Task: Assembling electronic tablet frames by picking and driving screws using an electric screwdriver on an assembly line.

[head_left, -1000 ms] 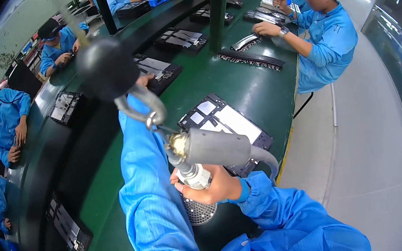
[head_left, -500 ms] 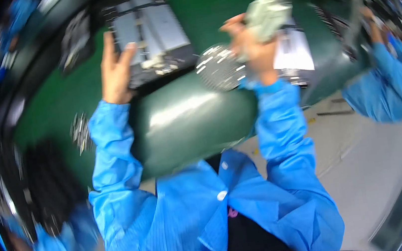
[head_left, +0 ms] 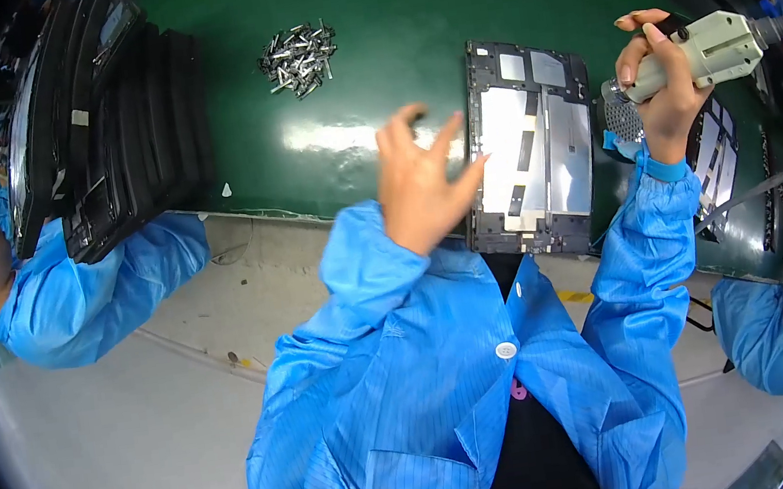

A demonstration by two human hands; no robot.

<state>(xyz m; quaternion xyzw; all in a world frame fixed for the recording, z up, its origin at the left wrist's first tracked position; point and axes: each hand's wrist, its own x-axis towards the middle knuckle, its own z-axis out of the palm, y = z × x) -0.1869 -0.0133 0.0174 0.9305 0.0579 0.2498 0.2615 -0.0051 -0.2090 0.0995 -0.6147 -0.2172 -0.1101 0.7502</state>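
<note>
My right hand (head_left: pixel 667 98) is wrapped around a pale, thick-bodied hand tool (head_left: pixel 714 48) with a ribbed grey hose at its outer end. My left hand (head_left: pixel 424 177) is empty, its fingers spread, just left of a flat black-framed panel (head_left: pixel 520 160) with silver plates. That panel lies on the green table (head_left: pixel 354 181), between my two hands. Below the tool, a round perforated metal dish (head_left: pixel 626 121) is partly covered by my right hand and wrist. Whether my left fingertips touch the panel's edge, I cannot tell.
A heap of small metal parts (head_left: pixel 298 58) lies farther back. Stacked black panels (head_left: pixel 129 140) stand at the left, near a person in blue (head_left: pixel 85 292). Another similar panel (head_left: pixel 717 151) lies beyond my right forearm, with another person's blue sleeve (head_left: pixel 774 334) below it.
The view has swung to the left. My left hand has moved off the panel's far side to its left, fingers spread. The tool stays in my right hand, turned more sideways.
</note>
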